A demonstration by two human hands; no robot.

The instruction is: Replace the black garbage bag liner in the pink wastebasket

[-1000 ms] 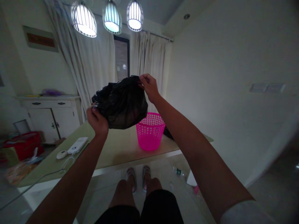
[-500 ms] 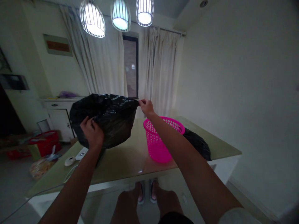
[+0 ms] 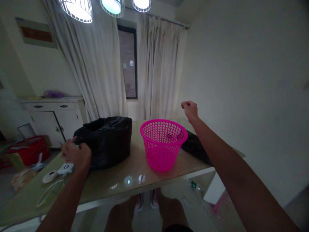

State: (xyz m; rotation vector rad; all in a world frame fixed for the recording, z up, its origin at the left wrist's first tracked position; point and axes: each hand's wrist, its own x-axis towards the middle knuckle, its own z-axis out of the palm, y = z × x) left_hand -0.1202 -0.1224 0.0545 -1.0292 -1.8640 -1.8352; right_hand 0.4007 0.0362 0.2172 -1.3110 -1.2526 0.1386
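Black crinkly plastic bag (image 3: 106,141) sits puffed open on the glossy table (image 3: 120,180); left hand (image 3: 76,154) pinches its edge, so it stays up. Right hand (image 3: 190,110) hangs loosely curled and empty above the pink perforated plastic basket (image 3: 163,145).

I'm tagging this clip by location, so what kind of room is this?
Most likely a home dining room: a long table under pendant lamps, curtains over a window, and a white sideboard by the wall.

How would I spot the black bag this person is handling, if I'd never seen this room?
Find the pale table under the hanging lamps. Left of the bright pink mesh basket sits a puffed-up black plastic bag, gripped by the left hand. The other black bag, right of the basket, lies flat and untouched.
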